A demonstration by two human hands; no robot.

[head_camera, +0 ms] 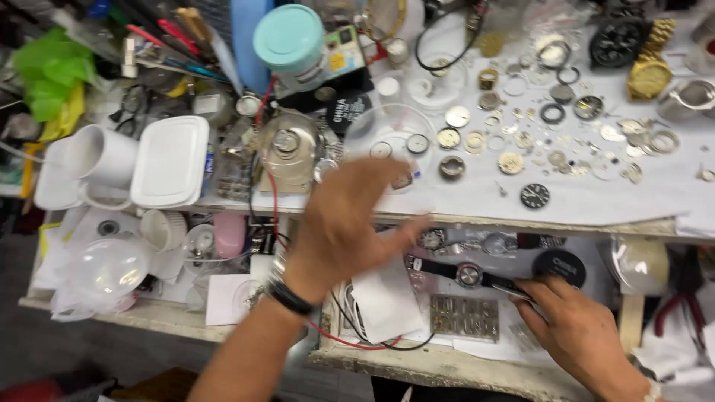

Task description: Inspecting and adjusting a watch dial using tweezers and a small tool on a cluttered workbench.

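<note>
Down at lower right of the frame, the right hand (pixel 577 327) rests its fingertips on the strap end of a wristwatch (pixel 468 275) lying in the open drawer (pixel 447 365), not gripping it; the left hand (pixel 346 223) hovers mid-frame, blurred, fingers spread and holding nothing, over the front edge of the tabletop (pixel 596 205) littered with watch parts (pixel 521 141).

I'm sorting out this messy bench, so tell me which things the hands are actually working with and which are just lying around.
In hand:
- wristwatch with black strap, touched by the right hand
- left hand, raised open and blurred, holding nothing

Lying about:
- teal-lidded jar
- white lidded box
- gold watch
- loose watch dials and rings on the white cloth
- red-handled pliers
</note>
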